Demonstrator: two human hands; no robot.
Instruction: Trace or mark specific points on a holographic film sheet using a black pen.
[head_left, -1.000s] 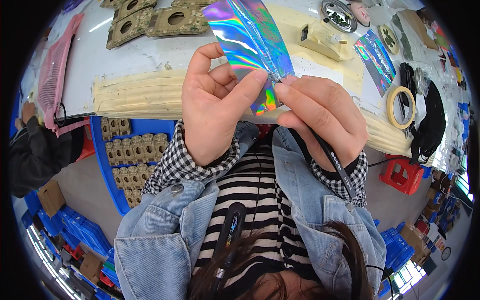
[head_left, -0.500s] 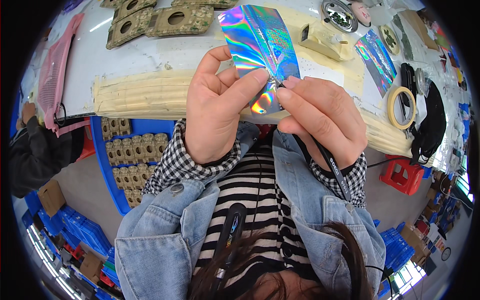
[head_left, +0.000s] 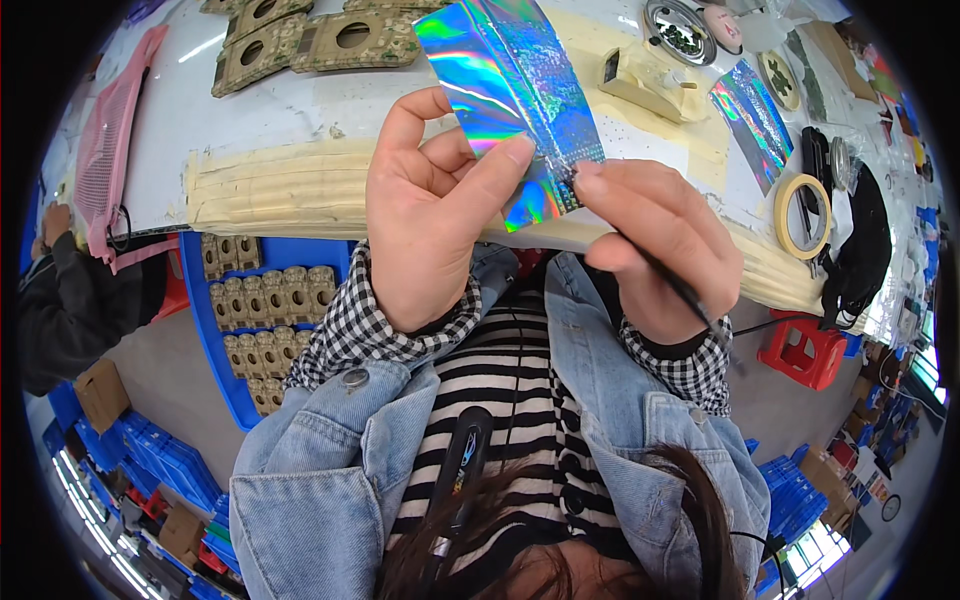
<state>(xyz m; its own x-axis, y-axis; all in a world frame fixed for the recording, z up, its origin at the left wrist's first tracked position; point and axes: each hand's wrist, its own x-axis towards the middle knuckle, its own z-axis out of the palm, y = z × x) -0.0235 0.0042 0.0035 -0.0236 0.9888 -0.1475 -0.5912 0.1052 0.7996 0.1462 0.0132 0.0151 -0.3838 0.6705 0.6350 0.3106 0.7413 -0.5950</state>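
My left hand (head_left: 425, 215) is closed on a shiny holographic sheet (head_left: 525, 85), its thumb pressed on the front and its fingers behind. The sheet tilts above the table's near edge and bears a patch of fine dots. Pinched in my right hand (head_left: 670, 220) is a pair of slim black tweezers (head_left: 675, 285). Their tips meet the sheet's lower right part, beside my fingertips; whether they grip a small piece there is too fine to see.
Camouflage-patterned housings (head_left: 350, 45) lie at the back left; more fill a blue tray (head_left: 300, 250) below the table. A pink mesh pouch (head_left: 105, 150), cream fixture (head_left: 650, 90), round tin (head_left: 680, 38), second holographic sheet (head_left: 752, 120) and tape roll (head_left: 782, 215) surround my hands. Someone's dark sleeve (head_left: 60, 310) shows left.
The sheet has tilted and shifted slightly left and up with my left hand. My right hand and the tweezers have moved a little right, away from my left thumb.
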